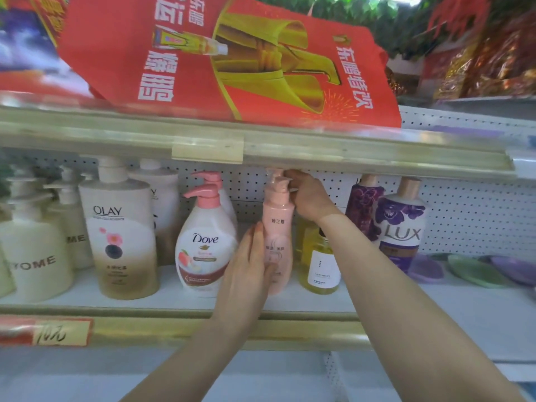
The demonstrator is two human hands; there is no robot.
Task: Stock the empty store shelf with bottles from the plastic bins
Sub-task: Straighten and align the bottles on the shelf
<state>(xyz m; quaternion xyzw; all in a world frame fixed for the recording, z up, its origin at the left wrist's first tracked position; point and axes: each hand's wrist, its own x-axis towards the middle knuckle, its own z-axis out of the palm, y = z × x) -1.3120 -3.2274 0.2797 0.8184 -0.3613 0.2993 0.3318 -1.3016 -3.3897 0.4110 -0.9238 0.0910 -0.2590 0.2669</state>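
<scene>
A slim pale-pink pump bottle [278,216] stands upright on the white shelf [179,297], between a Dove bottle [204,250] and a yellow bottle [320,265]. My left hand [246,274] lies with straight fingers against the pink bottle's lower left side. My right hand [307,198] grips the bottle's pump head, just under the shelf above. The plastic bins are out of view.
Left of the Dove stand an Olay bottle [121,227] and cream Yome bottles [34,256]. Purple Lux bottles [401,224] and flat soap dishes [475,271] sit to the right. A red bag [232,62] lies on the upper shelf.
</scene>
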